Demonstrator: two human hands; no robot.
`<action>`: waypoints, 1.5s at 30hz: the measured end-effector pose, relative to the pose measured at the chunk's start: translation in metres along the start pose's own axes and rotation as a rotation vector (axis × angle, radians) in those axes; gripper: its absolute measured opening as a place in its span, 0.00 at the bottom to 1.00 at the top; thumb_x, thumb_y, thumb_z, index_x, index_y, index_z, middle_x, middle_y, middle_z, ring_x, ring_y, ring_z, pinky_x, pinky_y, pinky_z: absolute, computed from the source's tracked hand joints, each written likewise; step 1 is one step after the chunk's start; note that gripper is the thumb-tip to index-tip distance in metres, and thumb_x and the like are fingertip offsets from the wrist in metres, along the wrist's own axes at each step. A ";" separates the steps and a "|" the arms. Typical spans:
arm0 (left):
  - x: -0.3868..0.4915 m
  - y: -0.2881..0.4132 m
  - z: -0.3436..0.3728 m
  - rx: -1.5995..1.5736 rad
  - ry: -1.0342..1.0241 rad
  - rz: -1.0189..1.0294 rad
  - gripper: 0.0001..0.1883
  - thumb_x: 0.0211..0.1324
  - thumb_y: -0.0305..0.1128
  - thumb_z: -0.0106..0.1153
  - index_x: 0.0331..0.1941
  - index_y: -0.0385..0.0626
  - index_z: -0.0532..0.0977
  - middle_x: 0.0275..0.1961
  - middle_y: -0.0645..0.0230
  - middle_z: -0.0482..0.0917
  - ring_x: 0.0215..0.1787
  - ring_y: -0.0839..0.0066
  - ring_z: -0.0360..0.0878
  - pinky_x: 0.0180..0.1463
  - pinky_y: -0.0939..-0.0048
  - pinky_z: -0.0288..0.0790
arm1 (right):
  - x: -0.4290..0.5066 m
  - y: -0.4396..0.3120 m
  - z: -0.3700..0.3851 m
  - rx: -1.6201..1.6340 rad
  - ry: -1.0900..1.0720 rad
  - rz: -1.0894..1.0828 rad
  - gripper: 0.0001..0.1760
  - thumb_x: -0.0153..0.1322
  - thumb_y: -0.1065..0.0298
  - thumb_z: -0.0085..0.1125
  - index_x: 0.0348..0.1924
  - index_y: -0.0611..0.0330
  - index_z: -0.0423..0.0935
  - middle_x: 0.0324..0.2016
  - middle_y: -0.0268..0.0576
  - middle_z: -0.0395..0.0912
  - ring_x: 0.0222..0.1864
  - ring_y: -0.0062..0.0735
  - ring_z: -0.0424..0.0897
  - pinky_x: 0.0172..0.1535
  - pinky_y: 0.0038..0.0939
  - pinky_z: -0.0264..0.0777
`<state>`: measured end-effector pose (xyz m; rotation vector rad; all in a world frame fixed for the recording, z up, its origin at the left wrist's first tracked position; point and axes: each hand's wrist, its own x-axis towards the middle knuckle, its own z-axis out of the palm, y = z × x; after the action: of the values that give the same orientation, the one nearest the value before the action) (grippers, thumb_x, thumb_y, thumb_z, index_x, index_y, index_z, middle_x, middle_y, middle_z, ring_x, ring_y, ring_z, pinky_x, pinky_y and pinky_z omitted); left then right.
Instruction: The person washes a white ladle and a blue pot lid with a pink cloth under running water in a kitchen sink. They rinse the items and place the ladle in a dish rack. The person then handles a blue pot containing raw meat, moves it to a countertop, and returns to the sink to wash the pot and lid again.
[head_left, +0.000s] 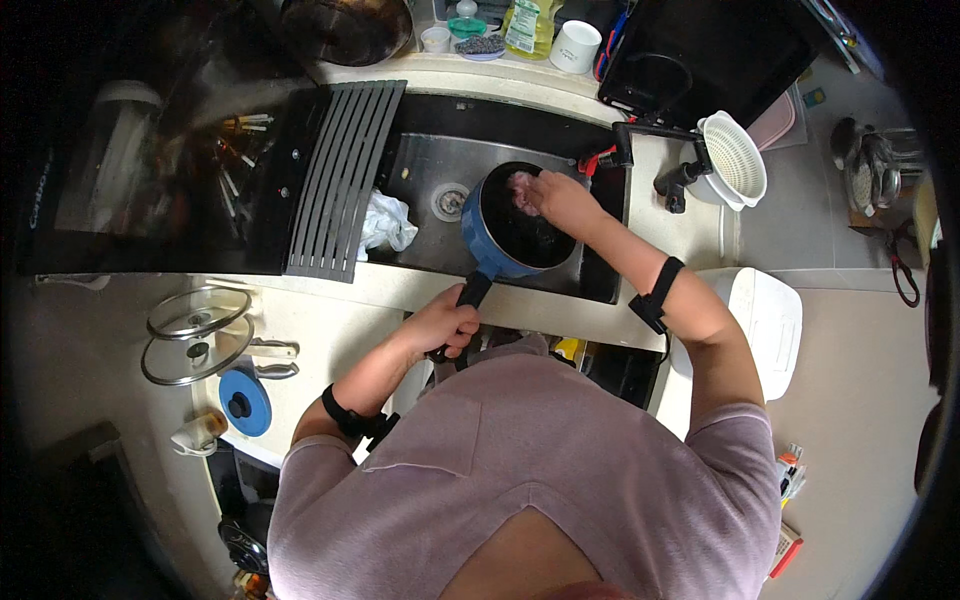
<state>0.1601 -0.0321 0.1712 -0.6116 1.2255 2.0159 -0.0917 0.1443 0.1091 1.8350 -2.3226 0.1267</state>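
Observation:
Over the sink (420, 161) a blue saucepan (480, 244) with a dark inside is held by its black handle, around which my left hand (450, 322) is closed. At the pan's upper right, my right hand (564, 201) reaches over the rim, its fingertips on a pinkish piece of what looks like raw meat (523, 193) inside the pan. The fingers are bent and seem to pinch the piece. To the pan's left lie the sink drain (450, 201) and a crumpled white plastic bag (390, 223).
A grey slatted rack (345, 180) covers the sink's left end. The black faucet (622, 142) stands at the right, near a white colander (731, 161). Behind the sink are a dish soap bottle (531, 28) and a white cup (576, 46). Glass lids (199, 319) stand at the left.

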 end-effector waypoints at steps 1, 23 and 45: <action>0.002 0.000 0.000 -0.002 0.008 -0.006 0.11 0.61 0.26 0.46 0.45 0.50 0.58 0.23 0.77 0.61 0.16 0.88 0.54 0.17 0.79 0.54 | -0.002 -0.001 0.003 -0.092 -0.052 -0.044 0.07 0.66 0.63 0.55 0.33 0.52 0.80 0.34 0.36 0.76 0.45 0.36 0.74 0.46 0.34 0.69; 0.036 0.012 -0.002 0.112 -0.022 0.081 0.13 0.57 0.27 0.48 0.44 0.42 0.59 0.22 0.71 0.66 0.14 0.81 0.62 0.16 0.73 0.60 | -0.019 0.023 0.015 -0.249 -0.253 -0.118 0.12 0.67 0.58 0.52 0.29 0.48 0.85 0.34 0.33 0.79 0.41 0.33 0.73 0.48 0.31 0.61; 0.053 -0.004 -0.029 0.185 -0.013 0.142 0.17 0.60 0.27 0.49 0.50 0.42 0.57 0.21 0.69 0.66 0.13 0.81 0.62 0.14 0.73 0.58 | -0.014 0.028 0.037 -0.218 -0.554 -0.191 0.15 0.66 0.57 0.53 0.26 0.54 0.85 0.35 0.39 0.83 0.56 0.40 0.73 0.63 0.41 0.59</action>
<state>0.1297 -0.0404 0.1190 -0.4322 1.4637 1.9878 -0.1191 0.1575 0.0711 2.1606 -2.3295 -0.7168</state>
